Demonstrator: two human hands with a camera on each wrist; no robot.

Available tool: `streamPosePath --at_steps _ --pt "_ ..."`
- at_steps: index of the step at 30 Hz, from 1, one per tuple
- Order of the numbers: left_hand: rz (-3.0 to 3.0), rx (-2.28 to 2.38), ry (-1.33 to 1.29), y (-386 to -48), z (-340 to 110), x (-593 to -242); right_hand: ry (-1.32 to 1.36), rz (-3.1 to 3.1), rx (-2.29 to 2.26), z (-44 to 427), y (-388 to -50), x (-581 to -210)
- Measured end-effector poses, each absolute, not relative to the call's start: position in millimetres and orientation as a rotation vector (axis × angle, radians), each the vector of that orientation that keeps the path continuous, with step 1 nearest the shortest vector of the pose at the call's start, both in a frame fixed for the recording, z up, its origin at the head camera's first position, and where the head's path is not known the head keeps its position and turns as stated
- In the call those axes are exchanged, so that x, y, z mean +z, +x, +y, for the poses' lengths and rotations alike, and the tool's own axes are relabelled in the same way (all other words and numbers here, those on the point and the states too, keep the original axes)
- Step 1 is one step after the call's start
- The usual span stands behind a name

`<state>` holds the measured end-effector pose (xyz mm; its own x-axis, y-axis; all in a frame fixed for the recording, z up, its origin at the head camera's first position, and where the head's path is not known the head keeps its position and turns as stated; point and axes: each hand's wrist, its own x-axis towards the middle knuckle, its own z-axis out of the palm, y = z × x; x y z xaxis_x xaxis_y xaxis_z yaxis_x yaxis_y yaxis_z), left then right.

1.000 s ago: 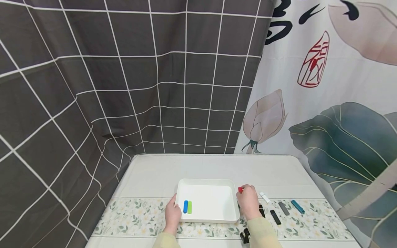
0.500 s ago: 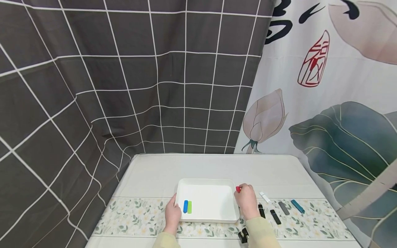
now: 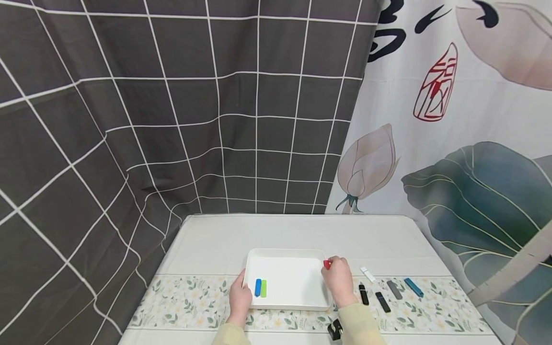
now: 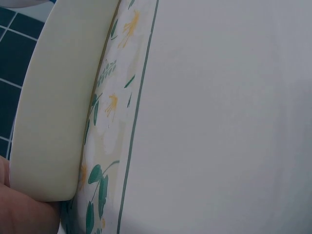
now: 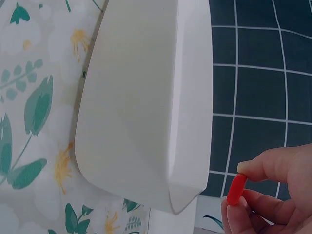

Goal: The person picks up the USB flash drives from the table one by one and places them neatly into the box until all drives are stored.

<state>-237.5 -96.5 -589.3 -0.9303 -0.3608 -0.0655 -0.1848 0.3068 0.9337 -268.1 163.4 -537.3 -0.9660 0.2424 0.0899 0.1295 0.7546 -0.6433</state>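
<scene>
My left hand (image 3: 239, 298) holds the left side of a white rectangular tray (image 3: 297, 307), its fingers mostly hidden under and behind the rim. Inside the tray, a blue stick (image 3: 258, 287) and a green stick (image 3: 264, 288) lie side by side at the front left. Over the tray's right rim, my right hand (image 3: 337, 279) pinches a small red USB stick (image 5: 237, 189) between thumb and fingers. Only its rounded end shows; its plug cannot be seen. In the left wrist view, part of the left hand (image 4: 27, 212) supports the tray's wall (image 4: 58, 107).
Right of the tray lie several sticks: white (image 3: 368, 274), black (image 3: 363, 294), another black (image 3: 383, 302), grey (image 3: 394, 290) and teal (image 3: 414, 287). A black device (image 3: 334, 329) shows by the right sleeve. A floral strip (image 3: 185, 299) crosses the white tabletop; dark checked cloth (image 3: 237, 158) hangs behind.
My right hand has moved left with the red USB stick, from beside the tray to over its right rim. The black stick it partly covered is now fully visible. My left hand has stayed put.
</scene>
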Motion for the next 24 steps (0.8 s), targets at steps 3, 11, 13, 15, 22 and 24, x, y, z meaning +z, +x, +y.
streamPosePath --at_steps 3,11,13,15,22,24 --pt "-2.412 -1.680 0.504 -237 -96 -589 -0.294 -2.774 1.007 161 -267 -537" --pt "-2.415 -1.678 0.514 -235 -96 -587 -0.273 -2.758 1.007 157 -266 -538" --pt "-2.412 -1.682 0.518 -235 -96 -588 -0.268 -2.756 1.005 156 -266 -538" --pt "-2.408 -1.694 0.524 -235 -96 -588 -0.260 -2.754 0.997 155 -266 -538" --pt "-2.406 -1.694 0.516 -238 -96 -590 -0.244 -2.744 0.998 150 -265 -538" --pt "-2.408 -1.689 0.515 -238 -96 -590 -0.238 -2.743 1.000 148 -264 -537"
